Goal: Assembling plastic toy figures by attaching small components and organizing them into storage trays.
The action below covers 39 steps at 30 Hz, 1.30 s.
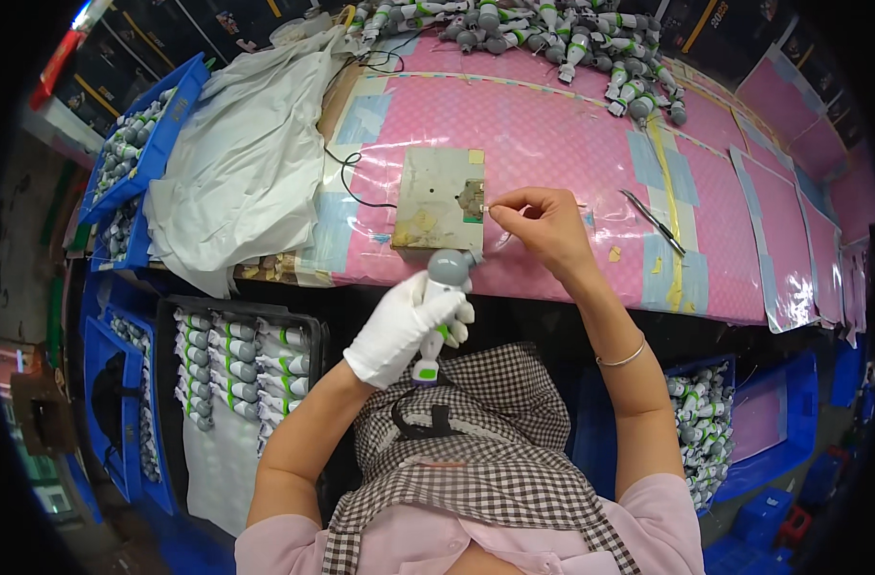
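Note:
My left hand (399, 331), in a white glove, is closed around a small handheld device (448, 269) with a round grey head and a white and green body. It is held upright just off the table's front edge, below a flat metal box (426, 196). My bare right hand (552, 230) pinches thumb and index finger together at the box's right side, beside its small dark fixture (471, 199). A tiny pale piece shows at the fingertips, too small to name. A black cable (348, 177) runs from the box's left side.
The table is covered in pink sheeting (533, 125). Many similar devices (576, 38) are heaped at the back. A black pen-like tool (654, 222) lies on the right, a white cloth (250, 153) on the left. A lined black crate (231, 450) and blue bins (763, 422) hold more devices.

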Each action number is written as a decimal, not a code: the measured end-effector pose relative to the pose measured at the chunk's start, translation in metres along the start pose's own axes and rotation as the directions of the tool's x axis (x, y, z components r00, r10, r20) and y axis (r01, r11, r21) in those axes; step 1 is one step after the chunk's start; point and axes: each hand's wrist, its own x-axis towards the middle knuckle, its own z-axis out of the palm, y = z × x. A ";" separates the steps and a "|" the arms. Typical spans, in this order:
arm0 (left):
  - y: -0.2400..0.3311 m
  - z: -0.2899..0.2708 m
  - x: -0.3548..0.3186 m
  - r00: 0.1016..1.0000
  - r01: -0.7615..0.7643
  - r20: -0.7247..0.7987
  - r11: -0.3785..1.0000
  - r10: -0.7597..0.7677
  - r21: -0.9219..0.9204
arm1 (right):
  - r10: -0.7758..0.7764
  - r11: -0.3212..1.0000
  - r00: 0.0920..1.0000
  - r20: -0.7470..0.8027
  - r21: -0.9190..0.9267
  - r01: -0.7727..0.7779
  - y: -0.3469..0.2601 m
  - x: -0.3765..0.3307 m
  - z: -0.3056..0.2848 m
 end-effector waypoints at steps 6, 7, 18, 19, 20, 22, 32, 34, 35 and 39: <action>0.016 -0.001 0.007 0.985 -0.159 -0.073 0.985 0.154 -0.064 | -0.320 0.857 0.946 -0.054 -0.443 0.265 -0.001 0.001 0.009; 0.019 -0.006 0.008 0.994 -0.104 -0.023 0.990 0.103 -0.096 | -0.311 0.847 0.949 -0.044 -0.465 0.256 -0.004 0.001 0.009; 0.025 -0.014 0.023 0.993 -0.088 0.055 0.966 0.105 -0.244 | -0.066 0.835 0.994 0.082 -0.542 0.100 -0.029 0.017 0.003; 0.024 -0.015 0.024 0.992 -0.100 0.050 0.961 0.117 -0.256 | -0.039 0.822 0.993 0.112 -0.561 0.096 -0.032 0.019 0.003; 0.023 -0.015 0.024 0.991 -0.113 0.045 0.957 0.129 -0.268 | -0.039 0.822 0.993 0.108 -0.562 0.093 -0.032 0.022 0.002; 0.020 -0.015 0.027 0.989 -0.116 0.056 0.954 0.137 -0.278 | 0.038 0.852 0.987 0.154 -0.522 0.049 -0.030 0.025 -0.002; 0.029 -0.015 0.009 0.898 -0.385 -0.080 0.684 0.433 -0.619 | -0.079 0.955 0.996 -0.051 -0.290 0.061 -0.021 0.026 -0.059; 0.029 -0.021 0.009 0.843 -0.510 -0.218 0.601 0.492 -0.615 | -0.244 0.643 0.968 -0.054 -0.756 0.120 0.001 0.013 -0.062; 0.025 -0.021 0.014 0.832 -0.537 -0.254 0.600 0.493 -0.593 | -0.387 0.129 0.922 0.019 -0.989 0.074 0.009 0.005 -0.062; -0.003 -0.006 0.030 0.781 -0.623 -0.373 0.580 0.502 -0.525 | -0.492 0.545 0.866 -0.087 -0.806 0.229 0.009 -0.002 -0.044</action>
